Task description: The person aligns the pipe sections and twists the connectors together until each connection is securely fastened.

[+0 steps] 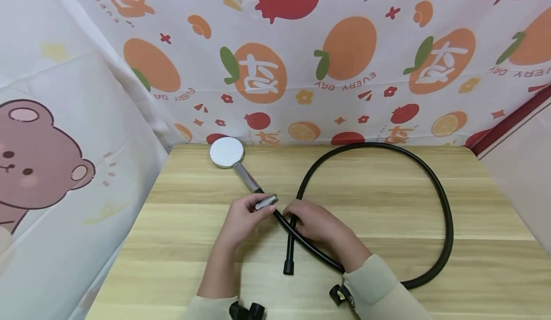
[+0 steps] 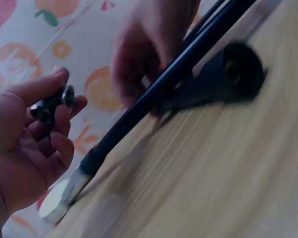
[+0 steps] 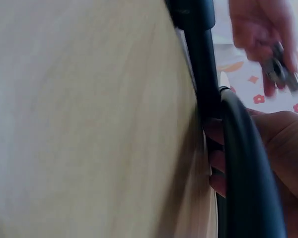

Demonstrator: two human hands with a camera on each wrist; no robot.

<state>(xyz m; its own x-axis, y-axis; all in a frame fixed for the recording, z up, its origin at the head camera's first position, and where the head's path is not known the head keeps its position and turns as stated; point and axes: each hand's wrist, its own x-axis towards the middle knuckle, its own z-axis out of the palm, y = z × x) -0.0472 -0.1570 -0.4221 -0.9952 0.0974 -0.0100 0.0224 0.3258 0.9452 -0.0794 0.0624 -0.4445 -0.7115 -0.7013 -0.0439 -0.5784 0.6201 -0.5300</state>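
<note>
A chrome hand shower point(image 1: 246, 176) with a round white spray face point(image 1: 226, 152) lies toward the back left of the table. A black shower hose point(image 1: 447, 215) runs from its handle, loops to the right and crosses itself. My left hand point(image 1: 243, 222) pinches a small chrome fitting point(image 1: 266, 202) just above the hose near the handle; its full shape is unclear. At the crossing, my right hand point(image 1: 318, 222) holds the hose's free length, with fingers point(image 3: 217, 161) curled behind it. The black end connector point(image 1: 289, 267) points toward me, its opening point(image 2: 233, 72) showing in the left wrist view.
Everything lies on a light wood-grain table point(image 1: 172, 262). A fruit-print cloth point(image 1: 301, 71) hangs along the back edge, and a white cloth with a bear point(image 1: 47, 157) hangs at the left. A white panel with a dark red edge point(image 1: 512, 119) stands at the right.
</note>
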